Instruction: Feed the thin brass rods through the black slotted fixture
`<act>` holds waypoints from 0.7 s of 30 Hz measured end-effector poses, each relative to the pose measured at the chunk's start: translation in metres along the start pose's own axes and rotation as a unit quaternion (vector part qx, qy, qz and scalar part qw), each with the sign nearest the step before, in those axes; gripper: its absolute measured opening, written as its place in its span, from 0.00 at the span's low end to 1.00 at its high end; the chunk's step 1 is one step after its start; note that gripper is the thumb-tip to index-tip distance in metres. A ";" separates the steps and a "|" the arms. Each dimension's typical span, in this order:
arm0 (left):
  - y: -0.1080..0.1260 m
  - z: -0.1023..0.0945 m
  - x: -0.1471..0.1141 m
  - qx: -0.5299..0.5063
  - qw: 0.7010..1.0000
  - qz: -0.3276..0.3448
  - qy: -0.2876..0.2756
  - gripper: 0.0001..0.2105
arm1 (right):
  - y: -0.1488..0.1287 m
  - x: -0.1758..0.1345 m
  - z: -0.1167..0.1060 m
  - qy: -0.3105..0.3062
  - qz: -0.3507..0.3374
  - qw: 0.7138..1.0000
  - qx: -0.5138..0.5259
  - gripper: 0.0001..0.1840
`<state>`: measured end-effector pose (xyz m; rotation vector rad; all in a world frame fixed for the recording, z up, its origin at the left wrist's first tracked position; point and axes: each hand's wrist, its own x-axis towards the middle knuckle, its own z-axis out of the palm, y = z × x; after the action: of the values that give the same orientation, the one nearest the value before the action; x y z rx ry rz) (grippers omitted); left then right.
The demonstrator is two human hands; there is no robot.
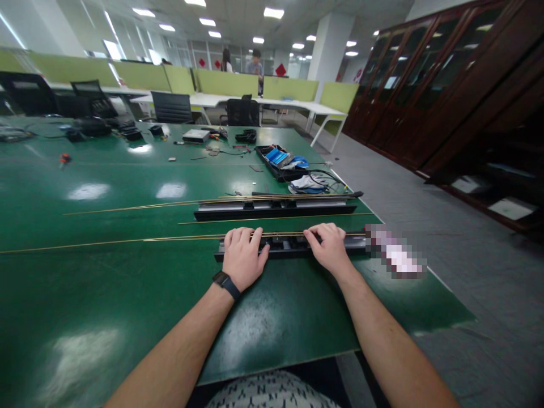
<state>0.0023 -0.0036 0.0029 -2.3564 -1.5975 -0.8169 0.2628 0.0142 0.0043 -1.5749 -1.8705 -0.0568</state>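
Observation:
A long black-and-silver linear rail [289, 253] lies across the green table in front of me. Thin brass-coloured rods [182, 238] run along its back side and stick out far to the left. My left hand [244, 258] is curled over the rail's left part, four fingers over the top and the thumb at its front; their tips are partly hidden. Farther right, my right hand [329, 245] has thumb and index finger pinched at the rods along the rail's top. Dark blocks [284, 242] sit on the rail between my hands.
A second rail [276, 212] lies behind, with rods along it and a single rod [238, 221] between the rails. A black tray [280, 170] with blue items, gloves [308, 183] and a red-handled tool [64, 159] lie farther off. A pixelated object [397, 252] is at right.

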 end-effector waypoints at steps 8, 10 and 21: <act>0.000 0.000 0.000 -0.003 1.000 -0.001 0.000 0.19 | 0.001 0.000 0.001 0.002 -0.001 1.000 -0.009 0.17; 0.001 0.000 0.000 -0.002 1.000 -0.001 -0.001 0.19 | 0.001 0.000 0.001 0.003 0.003 1.000 -0.006 0.18; 0.000 0.000 -0.001 0.001 1.000 0.001 0.002 0.19 | 0.002 0.000 0.001 -0.003 -0.004 1.000 -0.010 0.16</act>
<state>0.0016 -0.0040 0.0026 -2.3538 -1.5927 -0.8193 0.2641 0.0157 0.0028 -1.5828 -1.8864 -0.0742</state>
